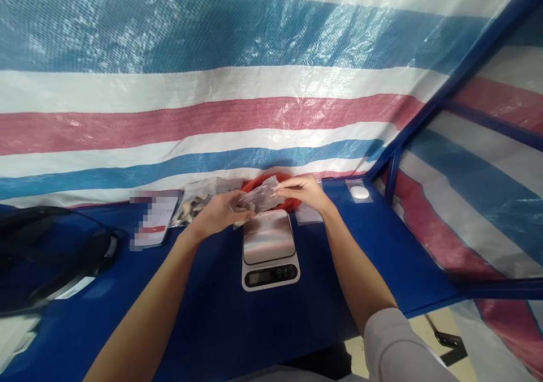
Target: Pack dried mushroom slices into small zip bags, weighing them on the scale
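Note:
Between my two hands is a clear plastic bag (265, 196), held above the back edge of a kitchen scale. My left hand (218, 213) grips the bag's left end, where some small pale pieces show through the film. The fingers of my right hand (306, 192) pinch its upper right edge. Below them stands the white scale (271, 277) with a shiny metal plate (268, 237) and a dark display. Behind the bag is a red-orange basket (292, 204), partly hidden. Left of it, behind my left hand, lies a larger clear bag (197, 204) of brown and pale pieces.
A phone (159, 220) lies at the left on the blue table (322, 308). Black straps (99, 252) lie farther left. At the right is a small clear packet (360, 192) with a white oval item. Striped sheeting (212, 127) hangs behind; a blue frame post (424, 121) slants at the right.

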A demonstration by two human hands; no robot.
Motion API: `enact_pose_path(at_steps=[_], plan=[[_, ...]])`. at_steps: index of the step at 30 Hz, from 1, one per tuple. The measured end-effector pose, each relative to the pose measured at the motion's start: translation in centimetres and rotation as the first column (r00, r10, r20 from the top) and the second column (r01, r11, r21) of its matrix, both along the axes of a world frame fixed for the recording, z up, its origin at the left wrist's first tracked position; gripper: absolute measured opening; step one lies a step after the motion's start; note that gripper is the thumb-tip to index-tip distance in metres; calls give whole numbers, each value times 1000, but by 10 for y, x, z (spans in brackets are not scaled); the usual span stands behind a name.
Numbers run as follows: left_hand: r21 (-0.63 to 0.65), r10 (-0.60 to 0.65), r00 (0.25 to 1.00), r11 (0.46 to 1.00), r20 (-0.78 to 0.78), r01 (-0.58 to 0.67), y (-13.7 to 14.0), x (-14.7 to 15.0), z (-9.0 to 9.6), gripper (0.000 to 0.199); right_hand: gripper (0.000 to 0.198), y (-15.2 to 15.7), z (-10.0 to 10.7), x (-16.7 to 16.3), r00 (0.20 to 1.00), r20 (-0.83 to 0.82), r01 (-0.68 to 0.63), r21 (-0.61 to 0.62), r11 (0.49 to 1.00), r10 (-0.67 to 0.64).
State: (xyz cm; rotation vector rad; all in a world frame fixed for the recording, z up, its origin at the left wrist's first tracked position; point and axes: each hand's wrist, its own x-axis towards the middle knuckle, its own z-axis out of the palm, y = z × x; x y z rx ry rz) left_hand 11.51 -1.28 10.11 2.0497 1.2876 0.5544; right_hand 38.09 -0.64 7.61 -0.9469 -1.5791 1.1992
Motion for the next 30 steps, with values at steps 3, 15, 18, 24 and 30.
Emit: enact_pose_path(at_steps=[3,15,18,24,30], plan=[[80,-30,992,996,-126,41,5,4,4,44,34,7,-6,-1,994,-88,61,-99,993,-70],[283,-34,942,950,-334,135,35,9,4,43,32,35,-24,-12,960,-206,153,-182,971,-190],[239,39,979,971,-200,10,36,2,4,53,30,41,-31,-13,960,-215,139,-195,971,-181],[21,170,982,985,85,-172,42,-10,-1,72,26,44,-35,-18,958,-190,162,-255,953,-213],[106,121,990,986,71,-128,50,-12,1,69,20,44,-43,-21,979,35,202,-140,969,-199]])
